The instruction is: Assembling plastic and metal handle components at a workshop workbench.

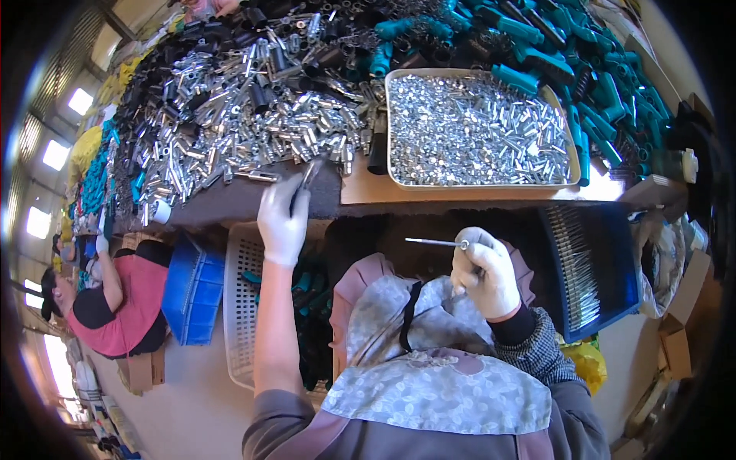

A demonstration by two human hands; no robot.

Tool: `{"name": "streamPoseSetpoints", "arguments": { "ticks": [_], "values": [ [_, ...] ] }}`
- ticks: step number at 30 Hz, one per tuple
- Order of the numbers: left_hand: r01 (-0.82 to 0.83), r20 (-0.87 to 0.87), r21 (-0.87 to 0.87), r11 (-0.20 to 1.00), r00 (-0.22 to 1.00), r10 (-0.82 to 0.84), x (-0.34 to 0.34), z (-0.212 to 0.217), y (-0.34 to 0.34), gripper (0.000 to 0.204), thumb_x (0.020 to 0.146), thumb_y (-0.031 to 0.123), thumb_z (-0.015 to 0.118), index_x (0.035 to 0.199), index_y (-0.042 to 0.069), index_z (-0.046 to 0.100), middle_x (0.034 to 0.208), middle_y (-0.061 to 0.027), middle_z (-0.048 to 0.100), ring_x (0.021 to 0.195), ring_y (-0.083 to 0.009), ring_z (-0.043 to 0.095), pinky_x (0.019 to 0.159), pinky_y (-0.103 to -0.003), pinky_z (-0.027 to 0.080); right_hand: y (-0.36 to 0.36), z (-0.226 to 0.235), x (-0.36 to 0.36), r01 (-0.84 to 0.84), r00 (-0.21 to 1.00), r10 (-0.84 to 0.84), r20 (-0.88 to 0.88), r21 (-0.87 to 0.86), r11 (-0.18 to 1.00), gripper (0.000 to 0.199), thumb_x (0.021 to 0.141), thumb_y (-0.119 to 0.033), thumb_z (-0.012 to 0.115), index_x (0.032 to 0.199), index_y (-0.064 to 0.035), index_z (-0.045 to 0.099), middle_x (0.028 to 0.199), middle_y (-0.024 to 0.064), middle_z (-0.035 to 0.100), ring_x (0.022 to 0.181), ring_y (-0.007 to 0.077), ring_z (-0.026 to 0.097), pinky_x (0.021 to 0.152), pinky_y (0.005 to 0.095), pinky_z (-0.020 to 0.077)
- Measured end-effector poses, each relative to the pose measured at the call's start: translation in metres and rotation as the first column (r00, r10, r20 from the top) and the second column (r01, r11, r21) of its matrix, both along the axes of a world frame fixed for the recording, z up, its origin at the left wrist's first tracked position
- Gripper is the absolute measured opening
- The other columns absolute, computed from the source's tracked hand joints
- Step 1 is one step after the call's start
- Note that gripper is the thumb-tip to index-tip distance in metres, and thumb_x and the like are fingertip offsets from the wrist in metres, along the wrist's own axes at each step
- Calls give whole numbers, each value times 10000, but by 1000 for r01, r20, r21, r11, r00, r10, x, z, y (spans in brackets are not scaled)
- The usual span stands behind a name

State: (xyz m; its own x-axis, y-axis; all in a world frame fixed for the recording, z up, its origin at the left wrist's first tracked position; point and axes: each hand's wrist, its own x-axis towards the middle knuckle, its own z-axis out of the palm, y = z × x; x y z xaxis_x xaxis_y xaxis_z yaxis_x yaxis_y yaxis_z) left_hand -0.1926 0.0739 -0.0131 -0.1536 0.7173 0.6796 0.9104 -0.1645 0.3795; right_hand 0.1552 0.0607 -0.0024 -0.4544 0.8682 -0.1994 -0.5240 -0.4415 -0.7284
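Observation:
My right hand [487, 272], in a white glove, is raised in front of my chest and closed on a thin metal rod [431, 242]. The rod points left, with a round end at my fingers. White-gloved too, my left hand [284, 220] reaches to the front edge of the table. Its fingertips pinch a small metal cylinder [312, 172], somewhat blurred, beside a heap of shiny metal fittings [261, 126]. Right of that heap, a shallow cream tray [483, 186] holds a mass of small silvery metal pieces.
Teal plastic handles [606, 100] are piled behind and right of the tray. A dark blue bin [632, 284] with many thin rods stands at my right. Left of me are a white perforated basket [239, 307], a blue bin [192, 291] and a co-worker in pink [126, 307].

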Motion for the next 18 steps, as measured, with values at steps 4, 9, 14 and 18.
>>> {"name": "streamPoseSetpoints", "arguments": {
  "ticks": [4, 9, 14, 18],
  "values": [
    [293, 559, -328, 898, 826, -65, 81, 2, -59, 233, 845, -18, 695, 1077, -15, 714, 1027, -145, 712, 954, -249, 695, 873, -343, 534, 13, 4, -4, 124, 992, -125, 24, 36, 992, 219, 937, -144, 574, 1098, 4, 583, 727, 51, 527, 579, 131, 489, 570, 320, 485],
    [743, 817, -508, 436, 576, -29, 133, 14, -75, 349, 902, 112, 692, 1188, -89, 680, 1109, -167, 731, 1015, -195, 685, 916, -302, 518, 25, -21, -25, 160, 980, -172, 99, 120, 980, 248, 946, -145, 602, 1113, 39, 603, 746, 41, 563, 543, 106, 500, 531, 271, 473],
    [779, 834, -492, 389, 549, -44, 148, 5, -70, 382, 901, 121, 705, 1218, -88, 661, 1094, -162, 732, 1005, -189, 682, 903, -302, 519, 17, -18, -17, 95, 982, -104, 156, 66, 993, 188, 966, -160, 573, 1079, -11, 589, 708, 4, 492, 520, 64, 385, 471, 230, 295],
    [726, 669, -551, 411, 679, -302, 157, -3, -73, 364, 863, 202, 744, 1179, 24, 714, 1046, -173, 738, 966, -274, 719, 861, -346, 544, 5, -17, -15, 33, 978, -47, 203, 72, 997, 189, 967, -162, 576, 1073, -7, 594, 715, 8, 517, 519, 60, 398, 466, 227, 290]
  ]
}}
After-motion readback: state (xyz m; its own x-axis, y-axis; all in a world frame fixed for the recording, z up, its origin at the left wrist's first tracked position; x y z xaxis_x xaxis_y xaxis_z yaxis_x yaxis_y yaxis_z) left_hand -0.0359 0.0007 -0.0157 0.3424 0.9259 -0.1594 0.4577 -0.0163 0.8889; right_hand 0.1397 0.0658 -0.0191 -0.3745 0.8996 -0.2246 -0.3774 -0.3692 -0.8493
